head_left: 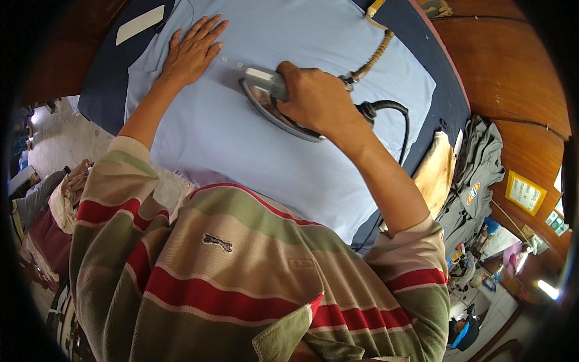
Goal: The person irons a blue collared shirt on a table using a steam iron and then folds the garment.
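Observation:
A light blue shirt [253,163] lies spread over a dark blue padded ironing surface [102,90]. My right hand [316,99] is wrapped round the handle of a steam iron [265,99], whose soleplate rests on the shirt beside a few small pale buttons [232,62]. From the iron's back run a black power cord [395,107] and a brown, coil-wrapped hose [377,57]. To the left, my left hand [194,53] lies flat on the shirt with its fingers stretched out, holding nothing.
A white flat strip [140,25] lies at the far left of the ironing surface. Grey clothing [473,175] hangs at the right, next to a scorched yellowish cloth [435,166]. Wooden panelling [500,66] stands behind them. Piled clothes [54,223] are at the lower left.

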{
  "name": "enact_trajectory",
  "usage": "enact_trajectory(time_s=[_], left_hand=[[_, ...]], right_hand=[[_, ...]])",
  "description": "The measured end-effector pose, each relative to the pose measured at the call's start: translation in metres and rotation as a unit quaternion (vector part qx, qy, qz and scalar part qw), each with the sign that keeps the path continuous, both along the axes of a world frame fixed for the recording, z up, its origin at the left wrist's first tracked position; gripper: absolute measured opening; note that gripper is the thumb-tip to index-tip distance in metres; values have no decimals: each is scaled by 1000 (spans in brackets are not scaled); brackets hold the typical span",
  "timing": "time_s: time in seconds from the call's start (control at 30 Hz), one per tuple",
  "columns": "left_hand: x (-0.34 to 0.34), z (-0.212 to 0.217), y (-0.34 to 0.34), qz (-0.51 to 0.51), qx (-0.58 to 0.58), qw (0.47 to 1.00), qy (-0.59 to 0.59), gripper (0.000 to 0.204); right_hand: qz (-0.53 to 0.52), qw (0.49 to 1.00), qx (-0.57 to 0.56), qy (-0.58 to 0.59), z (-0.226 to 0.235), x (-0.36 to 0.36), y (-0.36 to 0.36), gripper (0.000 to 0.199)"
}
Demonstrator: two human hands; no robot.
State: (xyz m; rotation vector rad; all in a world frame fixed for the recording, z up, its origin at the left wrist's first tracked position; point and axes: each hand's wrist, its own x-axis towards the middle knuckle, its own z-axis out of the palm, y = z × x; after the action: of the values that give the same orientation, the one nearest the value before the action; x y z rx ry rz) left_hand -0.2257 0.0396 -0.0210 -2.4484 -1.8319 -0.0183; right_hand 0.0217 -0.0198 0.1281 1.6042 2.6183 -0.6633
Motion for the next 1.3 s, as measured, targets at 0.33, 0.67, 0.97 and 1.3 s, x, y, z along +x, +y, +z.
enact_trajectory(time_s=[0.33,0.67,0.97,1.3], left_hand=[[-3,0,-2,14,-4,1000,14,47],[-3,-1,0,6,-2,1000,7,48],[0,3,-1,6,-4,1000,-13,47],[1,4,-3,18,-10,1000,-8,48]], right_hand=[[-84,995,-46,-39,8,57,-17,36],[-101,994,6,-45,-1,32,16,35],[-70,997,-27,-8,10,60,8,44],[-126,991,-14,-48,5,51,7,48]])
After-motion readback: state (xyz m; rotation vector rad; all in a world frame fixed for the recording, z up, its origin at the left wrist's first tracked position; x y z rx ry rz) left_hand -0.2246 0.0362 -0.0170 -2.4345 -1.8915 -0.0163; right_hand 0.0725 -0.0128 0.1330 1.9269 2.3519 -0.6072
